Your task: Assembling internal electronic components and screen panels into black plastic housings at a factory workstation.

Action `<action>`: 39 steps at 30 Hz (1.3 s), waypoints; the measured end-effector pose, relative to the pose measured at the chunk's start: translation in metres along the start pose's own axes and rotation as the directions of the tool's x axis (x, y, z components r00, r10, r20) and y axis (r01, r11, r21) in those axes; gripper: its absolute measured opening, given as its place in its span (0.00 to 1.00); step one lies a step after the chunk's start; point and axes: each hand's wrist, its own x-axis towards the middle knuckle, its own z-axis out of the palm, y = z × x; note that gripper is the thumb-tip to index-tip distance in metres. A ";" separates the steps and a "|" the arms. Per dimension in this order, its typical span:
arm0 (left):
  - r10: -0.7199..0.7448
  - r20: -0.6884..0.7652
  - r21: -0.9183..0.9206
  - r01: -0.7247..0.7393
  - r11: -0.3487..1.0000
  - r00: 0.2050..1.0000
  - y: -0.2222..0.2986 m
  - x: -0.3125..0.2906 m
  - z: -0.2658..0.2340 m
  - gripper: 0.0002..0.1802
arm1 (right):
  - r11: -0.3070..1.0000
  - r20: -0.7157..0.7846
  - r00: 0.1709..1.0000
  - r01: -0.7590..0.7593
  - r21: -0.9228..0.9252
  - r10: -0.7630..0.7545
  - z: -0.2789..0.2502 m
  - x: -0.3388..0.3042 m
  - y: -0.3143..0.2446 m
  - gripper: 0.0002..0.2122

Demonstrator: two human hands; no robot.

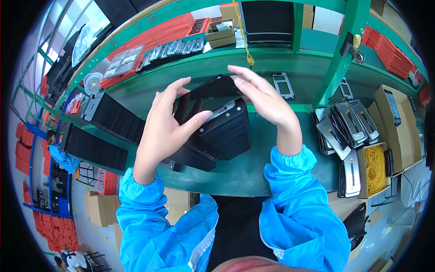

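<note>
This is a workshop, and it looks like an assembly place in a factory. Above the green workbench (310,170) there is a green metal frame (336,75) with shelves, where red trays (152,34) are kept in rows. Many similar flat parts (348,122) lie together in piles, and a cardboard box holds many yellow bands (375,167). On the left stands a blue rack (70,190), and near it another person (62,156) wears blue clothing, similar to the wearer's blue sleeves (297,199).
</note>
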 end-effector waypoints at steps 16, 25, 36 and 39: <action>0.039 -0.082 0.085 -0.032 0.996 0.996 -0.011 -0.014 -0.004 0.45 | 0.996 0.105 0.992 -0.075 0.048 0.070 0.007 0.009 0.010 0.31; 0.031 -0.042 0.164 -0.024 0.986 0.999 -0.006 -0.017 -0.013 0.45 | 0.997 0.080 0.995 -0.064 0.041 0.061 0.010 0.010 0.004 0.30; -0.009 0.129 0.098 -0.004 0.995 0.992 -0.047 -0.048 -0.049 0.36 | 0.999 0.110 0.994 0.009 0.033 -0.012 0.006 0.011 0.010 0.31; -0.158 0.104 -0.129 0.171 0.977 0.982 -0.048 -0.052 -0.035 0.34 | 1.000 0.181 0.983 0.004 -0.011 -0.002 -0.003 0.005 0.010 0.33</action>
